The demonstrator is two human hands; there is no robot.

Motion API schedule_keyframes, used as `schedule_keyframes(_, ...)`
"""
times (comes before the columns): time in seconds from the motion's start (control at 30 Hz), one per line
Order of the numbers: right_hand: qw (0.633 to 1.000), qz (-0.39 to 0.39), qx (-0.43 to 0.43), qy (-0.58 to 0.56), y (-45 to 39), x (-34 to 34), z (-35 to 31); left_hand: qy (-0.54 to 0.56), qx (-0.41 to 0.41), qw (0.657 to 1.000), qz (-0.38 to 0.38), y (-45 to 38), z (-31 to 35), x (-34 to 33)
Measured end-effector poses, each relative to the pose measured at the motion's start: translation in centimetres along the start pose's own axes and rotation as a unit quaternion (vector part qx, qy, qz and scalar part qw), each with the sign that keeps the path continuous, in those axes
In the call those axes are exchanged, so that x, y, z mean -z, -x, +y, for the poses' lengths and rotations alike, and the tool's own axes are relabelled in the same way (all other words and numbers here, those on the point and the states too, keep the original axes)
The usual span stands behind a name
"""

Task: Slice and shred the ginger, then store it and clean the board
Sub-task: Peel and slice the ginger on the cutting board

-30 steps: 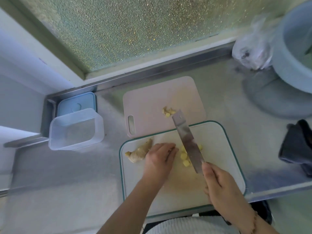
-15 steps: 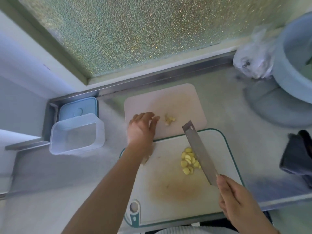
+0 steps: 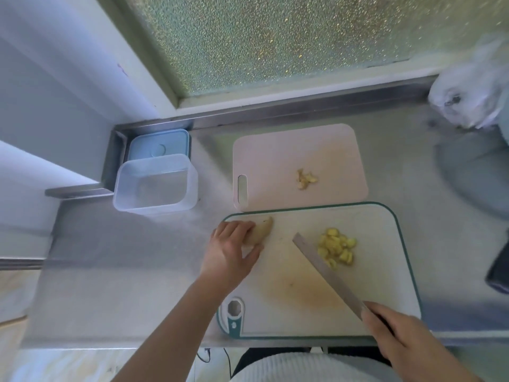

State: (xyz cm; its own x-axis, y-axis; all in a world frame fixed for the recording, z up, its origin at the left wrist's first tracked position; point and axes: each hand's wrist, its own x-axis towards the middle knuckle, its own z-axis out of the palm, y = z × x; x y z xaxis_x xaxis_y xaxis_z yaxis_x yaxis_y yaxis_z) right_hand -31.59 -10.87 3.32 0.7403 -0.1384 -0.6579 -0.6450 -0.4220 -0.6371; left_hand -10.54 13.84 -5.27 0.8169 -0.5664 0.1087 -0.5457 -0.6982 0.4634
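A white cutting board with a teal rim [image 3: 385,304] lies near the counter's front edge. On its far left corner lies the unpeeled ginger piece [image 3: 261,231], and my left hand [image 3: 231,250] grips it, fingers over the top and thumb at its near side. A heap of yellow ginger slices [image 3: 336,248] sits on the board's right half. My right hand [image 3: 396,334] holds a knife [image 3: 327,274] by its handle, the blade slanting over the board just left of the slices.
A pink board [image 3: 289,153] with a few ginger scraps [image 3: 305,179] lies behind the white one. An open clear plastic container [image 3: 155,184] and its blue lid [image 3: 159,144] stand at the left. A crumpled plastic bag [image 3: 468,97] and a dark cloth [image 3: 500,274] are at the right.
My left hand came back from the pink board and took hold of the ginger piece. The knife swung left, away from the heap of slices.
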Motion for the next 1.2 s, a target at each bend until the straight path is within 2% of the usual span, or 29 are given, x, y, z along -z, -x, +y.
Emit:
schedule_keyframes(0.17, 0.998, 0.054, 0.009, -0.028, -0.6, 0.1, -0.2, 0.032, -0.027, 0.999, -0.012, 2.3, 3.0, -0.9)
schedule_keyframes(0.33, 0.996, 0.085, 0.026, -0.030, -0.9, -1.5, -1.2, 0.030, 0.023, 0.998, -0.048, 5.3, 6.9, -2.0)
schedule_keyframes(0.47, 0.996, 0.077, 0.042, -0.031, -0.9, -2.7, -1.9, 0.071, 0.053, 0.995, -0.045, 6.0, 7.7, -2.2)
schedule_keyframes(0.6, 0.994, 0.082, 0.060, -0.032, -1.2, -3.2, -1.9, 0.089, 0.018, 0.995, -0.042, 5.7, 7.1, -2.2)
schedule_keyframes(0.77, 0.995, 0.046, 0.080, -0.022, -1.4, -3.2, -2.0, 0.076, -0.022, 0.996, -0.050, 4.9, 6.9, -2.1)
schedule_keyframes(0.9, 0.996, 0.031, 0.084, -0.019, -1.7, -2.8, -2.2, 0.075, -0.012, 0.995, -0.058, 4.8, 7.0, -1.8)
schedule_keyframes(1.2, 0.996, 0.009, 0.088, -0.005, -2.0, -2.6, -2.5, 0.169, 0.023, 0.983, -0.069, 5.7, 5.9, 0.0)
